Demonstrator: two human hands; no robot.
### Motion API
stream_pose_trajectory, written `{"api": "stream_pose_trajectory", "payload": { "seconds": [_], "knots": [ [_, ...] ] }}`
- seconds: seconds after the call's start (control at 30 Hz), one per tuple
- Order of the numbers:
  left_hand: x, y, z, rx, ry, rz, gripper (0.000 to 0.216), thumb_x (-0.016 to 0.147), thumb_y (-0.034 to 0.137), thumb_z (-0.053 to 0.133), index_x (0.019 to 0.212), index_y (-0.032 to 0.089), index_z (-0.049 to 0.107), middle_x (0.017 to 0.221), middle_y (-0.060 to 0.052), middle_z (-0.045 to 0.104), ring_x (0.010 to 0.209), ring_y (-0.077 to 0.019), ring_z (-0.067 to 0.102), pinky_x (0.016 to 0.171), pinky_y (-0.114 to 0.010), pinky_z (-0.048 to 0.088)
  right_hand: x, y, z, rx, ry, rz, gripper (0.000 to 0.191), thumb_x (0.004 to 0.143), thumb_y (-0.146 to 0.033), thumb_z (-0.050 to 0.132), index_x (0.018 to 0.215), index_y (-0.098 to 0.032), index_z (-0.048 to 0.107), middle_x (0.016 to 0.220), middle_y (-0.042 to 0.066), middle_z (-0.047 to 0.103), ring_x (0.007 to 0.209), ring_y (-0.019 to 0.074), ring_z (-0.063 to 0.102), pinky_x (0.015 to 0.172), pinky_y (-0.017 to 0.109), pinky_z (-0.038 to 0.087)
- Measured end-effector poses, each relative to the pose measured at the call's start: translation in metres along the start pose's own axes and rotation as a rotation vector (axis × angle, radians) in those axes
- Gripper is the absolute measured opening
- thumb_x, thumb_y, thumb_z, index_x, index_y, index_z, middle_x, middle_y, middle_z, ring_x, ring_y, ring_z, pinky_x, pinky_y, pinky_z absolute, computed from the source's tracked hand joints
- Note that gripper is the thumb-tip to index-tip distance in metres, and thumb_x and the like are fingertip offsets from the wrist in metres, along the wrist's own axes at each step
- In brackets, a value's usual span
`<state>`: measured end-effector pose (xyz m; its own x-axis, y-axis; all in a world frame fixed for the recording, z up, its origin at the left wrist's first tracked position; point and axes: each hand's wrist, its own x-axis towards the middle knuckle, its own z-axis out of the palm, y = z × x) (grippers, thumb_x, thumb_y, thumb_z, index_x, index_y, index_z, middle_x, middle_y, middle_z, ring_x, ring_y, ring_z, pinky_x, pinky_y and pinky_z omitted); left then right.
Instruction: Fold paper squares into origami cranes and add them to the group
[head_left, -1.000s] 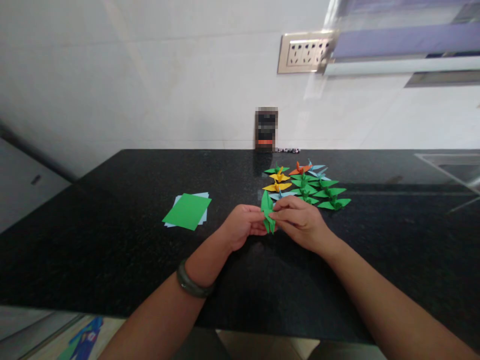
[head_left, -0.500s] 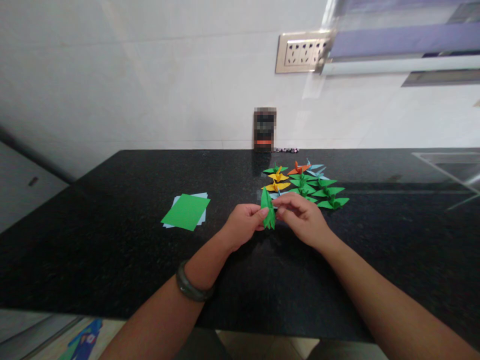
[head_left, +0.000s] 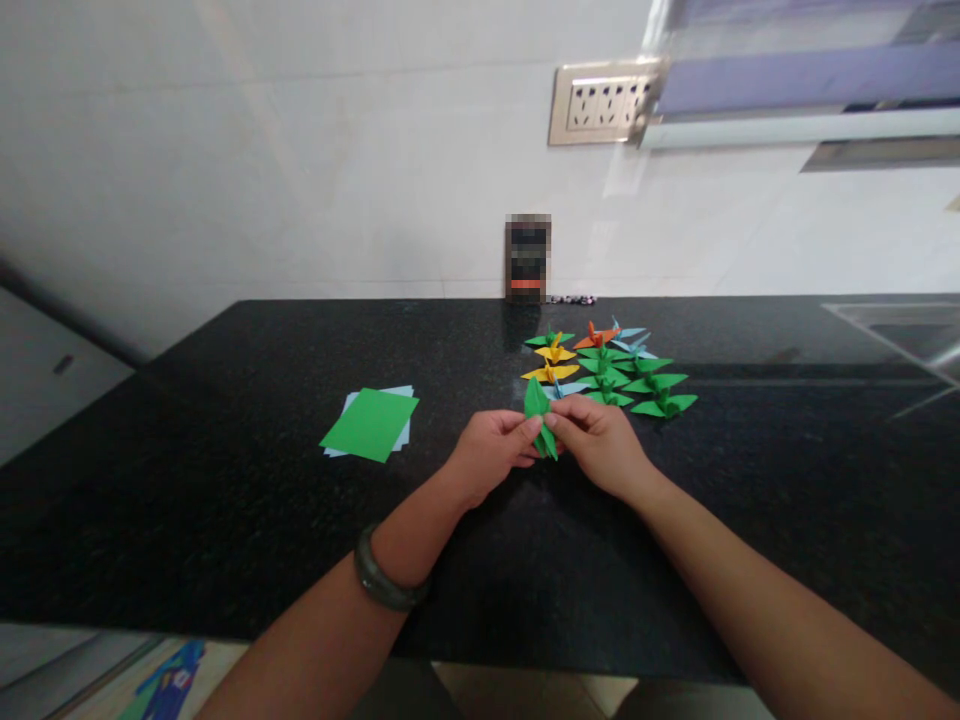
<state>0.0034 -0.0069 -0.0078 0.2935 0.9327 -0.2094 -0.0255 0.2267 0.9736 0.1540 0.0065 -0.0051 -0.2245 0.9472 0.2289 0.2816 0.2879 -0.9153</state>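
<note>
My left hand and my right hand meet over the black countertop, both pinching a small folded green paper piece that stands upright between the fingertips. Its pointed tip rises above my fingers. A dark bangle sits on my left wrist. Just behind my hands lies a cluster of finished paper cranes in green, yellow, orange and light blue.
A stack of flat paper sheets, green on top of pale blue, lies to the left. A small dark box stands against the white wall. A socket plate is mounted above. A sink edge shows far right.
My right hand has shifted its pinch lower on the green piece and drawn closer to the left hand; the paper has tilted slightly. The other things have not moved.
</note>
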Motion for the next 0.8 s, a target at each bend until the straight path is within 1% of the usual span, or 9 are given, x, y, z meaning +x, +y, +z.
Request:
{"api": "stream_pose_trajectory", "payload": {
  "seconds": [0.13,0.23,0.4,0.57,0.8],
  "knots": [
    [-0.0004,0.0,0.0015,0.031,0.048,0.006,0.04,0.067,0.049,0.061,0.079,0.012,0.066,0.072,-0.007,0.067,0.062,-0.011,0.058,0.058,-0.022,0.045,-0.0006,0.0012,0.0003,-0.091,0.022,-0.085,0.012,0.074,-0.024,0.056,0.067,-0.017,0.062,0.058,-0.001,0.053,0.052,0.0105,0.05,0.05,0.023,0.042],
    [-0.0009,0.0011,0.0018,0.048,0.064,0.019,0.038,0.065,0.047,0.064,0.076,0.011,0.067,0.071,-0.007,0.067,0.061,-0.0111,0.058,0.058,-0.022,0.045,-0.0009,0.0013,-0.0001,-0.064,0.0,-0.089,0.012,0.075,-0.024,0.054,0.067,-0.018,0.061,0.059,-0.001,0.054,0.051,0.0103,0.051,0.049,0.023,0.043],
    [-0.0023,0.0023,0.0016,0.049,0.026,0.044,0.031,0.068,0.042,0.063,0.073,0.012,0.068,0.07,-0.006,0.068,0.061,-0.011,0.058,0.059,-0.022,0.045,-0.0013,-0.0005,-0.0007,0.043,-0.03,-0.007,0.013,0.073,-0.026,0.056,0.063,-0.017,0.057,0.054,-0.003,0.051,0.045,0.0088,0.05,0.046,0.022,0.042],
    [-0.0026,0.002,0.0023,0.076,0.032,0.069,0.025,0.07,0.037,0.061,0.071,0.012,0.068,0.068,-0.006,0.068,0.06,-0.0116,0.059,0.059,-0.022,0.045,-0.0012,-0.0032,-0.001,0.148,-0.083,0.085,0.02,0.073,-0.03,0.057,0.058,-0.017,0.054,0.048,-0.004,0.05,0.044,0.0085,0.048,0.047,0.022,0.042],
    [-0.0029,0.0024,0.0028,0.152,0.076,0.141,0.024,0.072,0.033,0.058,0.07,0.011,0.069,0.066,-0.006,0.068,0.057,-0.0122,0.058,0.058,-0.023,0.046,-0.0003,-0.0037,0.0,0.228,-0.111,0.118,0.024,0.072,-0.033,0.06,0.057,-0.016,0.053,0.047,-0.004,0.051,0.043,0.0075,0.046,0.045,0.022,0.039]
  ]
}}
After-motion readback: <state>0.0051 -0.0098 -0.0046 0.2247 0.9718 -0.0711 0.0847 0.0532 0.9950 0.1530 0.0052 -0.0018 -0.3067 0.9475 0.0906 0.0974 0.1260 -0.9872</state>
